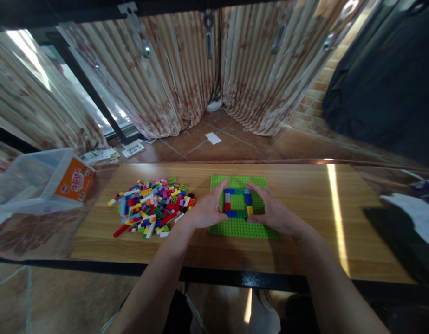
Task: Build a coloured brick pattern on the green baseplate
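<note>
A green studded baseplate (240, 228) lies on the wooden table, carrying a square ring of toy building bricks (237, 214) in blue, green, red, grey and yellow. My left hand (207, 208) is at the ring's left side, thumb and fingers spread apart in a curve. On the right side, my right hand (275, 212) mirrors it, its thumb near the yellow brick (250, 210) and its fingers by the far corner. No loose brick shows in either hand. Whether the fingertips touch the ring I cannot tell.
Left of the baseplate is a heap of loose mixed-colour bricks (152, 204) on the wooden table (305, 181). Beyond the table's left end stands a clear plastic bin (29, 178) with an orange label. A dark flat object (392, 232) is at the right end.
</note>
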Demonstrator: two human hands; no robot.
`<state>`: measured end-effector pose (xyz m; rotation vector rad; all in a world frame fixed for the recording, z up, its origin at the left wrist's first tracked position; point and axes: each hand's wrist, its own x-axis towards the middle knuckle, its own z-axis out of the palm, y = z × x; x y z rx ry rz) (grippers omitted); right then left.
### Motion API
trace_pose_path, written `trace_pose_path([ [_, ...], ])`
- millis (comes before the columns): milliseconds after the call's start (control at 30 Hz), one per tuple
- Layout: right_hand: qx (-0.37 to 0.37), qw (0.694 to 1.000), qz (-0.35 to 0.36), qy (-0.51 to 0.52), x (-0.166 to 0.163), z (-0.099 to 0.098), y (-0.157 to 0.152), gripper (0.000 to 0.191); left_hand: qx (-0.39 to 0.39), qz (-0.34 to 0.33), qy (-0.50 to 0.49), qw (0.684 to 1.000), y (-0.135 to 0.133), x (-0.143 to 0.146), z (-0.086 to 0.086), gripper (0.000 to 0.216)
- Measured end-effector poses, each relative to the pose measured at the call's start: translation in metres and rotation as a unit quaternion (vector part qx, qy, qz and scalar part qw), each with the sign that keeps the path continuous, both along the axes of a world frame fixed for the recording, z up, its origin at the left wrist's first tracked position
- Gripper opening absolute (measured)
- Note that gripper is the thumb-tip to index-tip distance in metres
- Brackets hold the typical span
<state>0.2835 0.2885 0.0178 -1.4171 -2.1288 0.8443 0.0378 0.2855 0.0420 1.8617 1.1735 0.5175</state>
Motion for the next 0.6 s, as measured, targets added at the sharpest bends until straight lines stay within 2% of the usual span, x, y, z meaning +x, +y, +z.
trace_pose_path([
  [300, -0.024, 1.000, 0.002, -0.007, 0.0001, 0.0027, 0.0009, 0.097, 0.019, -0.002, 0.007, 1.000, 0.0014, 0.0017, 0.0011, 0.108],
  [600, -0.007, 1.000, 0.022, -0.006, 0.0011, 0.0003, 0.0020, 0.095, 0.024, -0.015, 0.054, 0.998, 0.0019, 0.0042, 0.0041, 0.110],
])
